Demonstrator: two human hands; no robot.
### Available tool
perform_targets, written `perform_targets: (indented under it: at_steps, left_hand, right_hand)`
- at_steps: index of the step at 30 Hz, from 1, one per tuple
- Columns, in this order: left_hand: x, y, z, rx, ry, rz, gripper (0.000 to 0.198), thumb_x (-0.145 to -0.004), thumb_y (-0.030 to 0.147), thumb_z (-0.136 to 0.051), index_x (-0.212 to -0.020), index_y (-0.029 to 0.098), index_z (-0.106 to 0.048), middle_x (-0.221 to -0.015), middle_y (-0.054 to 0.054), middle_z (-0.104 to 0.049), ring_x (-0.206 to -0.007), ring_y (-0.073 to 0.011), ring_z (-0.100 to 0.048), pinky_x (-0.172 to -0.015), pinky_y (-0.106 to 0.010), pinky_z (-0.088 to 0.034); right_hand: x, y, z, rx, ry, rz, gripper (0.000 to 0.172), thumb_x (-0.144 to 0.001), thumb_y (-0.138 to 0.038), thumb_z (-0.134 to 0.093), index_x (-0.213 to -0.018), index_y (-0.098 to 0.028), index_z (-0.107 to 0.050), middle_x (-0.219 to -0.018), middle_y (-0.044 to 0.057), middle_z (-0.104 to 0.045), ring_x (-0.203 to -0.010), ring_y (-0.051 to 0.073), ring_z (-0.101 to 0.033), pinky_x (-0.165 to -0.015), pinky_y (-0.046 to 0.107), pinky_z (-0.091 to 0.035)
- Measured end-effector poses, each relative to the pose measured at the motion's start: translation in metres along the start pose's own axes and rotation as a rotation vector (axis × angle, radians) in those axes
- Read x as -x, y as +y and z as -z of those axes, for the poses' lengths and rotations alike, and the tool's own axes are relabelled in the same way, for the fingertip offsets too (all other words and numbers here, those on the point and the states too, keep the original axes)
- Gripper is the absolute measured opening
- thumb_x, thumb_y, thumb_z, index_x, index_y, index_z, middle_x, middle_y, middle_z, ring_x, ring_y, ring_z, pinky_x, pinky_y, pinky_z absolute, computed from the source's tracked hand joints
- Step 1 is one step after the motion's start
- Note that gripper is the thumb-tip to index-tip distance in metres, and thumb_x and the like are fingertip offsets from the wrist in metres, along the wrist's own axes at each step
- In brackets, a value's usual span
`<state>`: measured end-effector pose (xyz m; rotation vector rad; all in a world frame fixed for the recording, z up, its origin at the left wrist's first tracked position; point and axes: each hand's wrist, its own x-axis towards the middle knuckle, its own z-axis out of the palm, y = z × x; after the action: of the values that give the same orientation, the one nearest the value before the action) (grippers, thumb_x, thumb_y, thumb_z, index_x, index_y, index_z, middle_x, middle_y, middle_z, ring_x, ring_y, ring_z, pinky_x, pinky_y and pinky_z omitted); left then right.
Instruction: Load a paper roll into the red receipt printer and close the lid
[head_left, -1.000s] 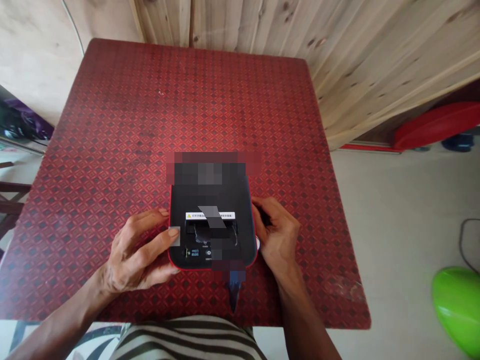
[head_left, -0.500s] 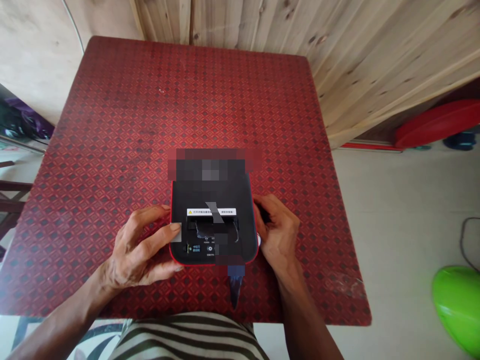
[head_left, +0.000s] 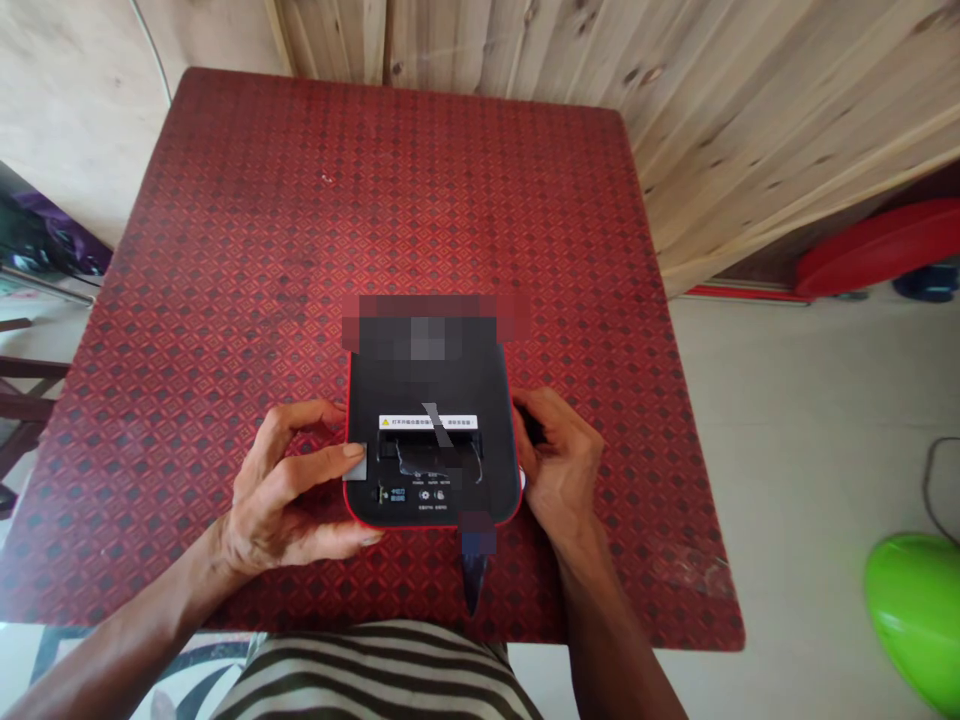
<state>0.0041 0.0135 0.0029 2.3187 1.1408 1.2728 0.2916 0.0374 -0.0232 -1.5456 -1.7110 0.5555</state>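
Observation:
A black printer with a red rim (head_left: 431, 385), apparently a label printer, stands near the front of the table. Its top carries a white warning strip (head_left: 405, 422) above a slot, with small indicators and a little display lower down. My left hand (head_left: 281, 490) grips the left side; the index fingertip presses a grey square patch (head_left: 355, 462) and the thumb lies along the front corner. On the right side rests my right hand (head_left: 562, 460), fingers curled and partly hidden, beside a small white round part (head_left: 523, 480). A dark pointed strip (head_left: 472, 580) hangs below the front edge. Blurred blocks cover parts of the printer.
The table (head_left: 390, 200) has a red patterned top. Wooden boards (head_left: 525, 50) rise behind it. To the right are a bright green rounded object (head_left: 911, 610) and a red round object (head_left: 885, 245) on the floor side. Dark wooden furniture (head_left: 30, 390) stands at left.
The whole view has shifted slightly, so printer and hands appear a little further right. My left thumb has slid a touch along the front corner. Both hands keep their hold.

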Motion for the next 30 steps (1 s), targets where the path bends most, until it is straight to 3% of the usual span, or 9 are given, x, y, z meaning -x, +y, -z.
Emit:
perform_targets:
  at_steps: [16, 20, 24, 26, 30]
  left_hand:
    - [-0.001, -0.002, 0.003, 0.044, -0.021, -0.020, 0.044, -0.093, 0.049, -0.077, -0.123, 0.019, -0.065, -0.115, -0.011, -0.065, -0.101, -0.0207, -0.070, -0.079, -0.037, -0.065]
    - [0.003, -0.001, 0.005, 0.011, -0.029, -0.037, 0.043, -0.097, 0.045, -0.074, -0.130, 0.020, -0.063, -0.116, -0.011, -0.066, -0.104, -0.0214, -0.069, -0.083, -0.036, -0.066]
    - [0.006, 0.000, 0.005, -0.012, -0.039, -0.053, 0.048, -0.101, 0.041, -0.068, -0.142, 0.020, -0.057, -0.118, -0.012, -0.068, -0.107, -0.0224, -0.069, -0.085, -0.037, -0.066]
    - [0.007, -0.001, 0.005, -0.019, -0.036, -0.059, 0.050, -0.101, 0.041, -0.068, -0.145, 0.022, -0.055, -0.118, -0.011, -0.068, -0.106, -0.0224, -0.070, -0.084, -0.036, -0.066]
    - [0.009, -0.002, 0.005, -0.013, -0.044, -0.063, 0.052, -0.100, 0.042, -0.069, -0.145, 0.019, -0.055, -0.119, -0.012, -0.067, -0.108, -0.0218, -0.069, -0.085, -0.034, -0.065]
  right_hand:
    - [0.002, 0.002, -0.005, -0.004, 0.032, -0.014, 0.022, -0.100, -0.033, -0.061, -0.095, -0.021, -0.080, -0.085, 0.004, -0.078, -0.073, 0.019, -0.071, -0.068, 0.032, -0.054]
    - [0.000, -0.001, 0.005, 0.014, 0.097, -0.016, 0.020, -0.100, -0.032, -0.063, -0.097, -0.022, -0.081, -0.089, 0.005, -0.080, -0.077, 0.020, -0.074, -0.071, 0.034, -0.056]
    - [0.002, -0.029, 0.033, 0.106, 0.259, 0.057, 0.014, -0.099, -0.028, -0.070, -0.105, -0.027, -0.082, -0.093, 0.003, -0.080, -0.080, 0.020, -0.073, -0.074, 0.036, -0.057]
    - [0.003, -0.051, 0.047, 0.141, 0.287, 0.155, 0.019, -0.098, -0.021, -0.072, -0.111, -0.031, -0.081, -0.092, 0.001, -0.079, -0.074, 0.019, -0.070, -0.071, 0.036, -0.056]
    - [-0.006, -0.090, 0.055, 0.192, 0.140, 0.406, 0.033, -0.094, -0.009, -0.074, -0.118, -0.031, -0.077, -0.097, 0.000, -0.079, -0.078, 0.017, -0.072, -0.072, 0.033, -0.058]
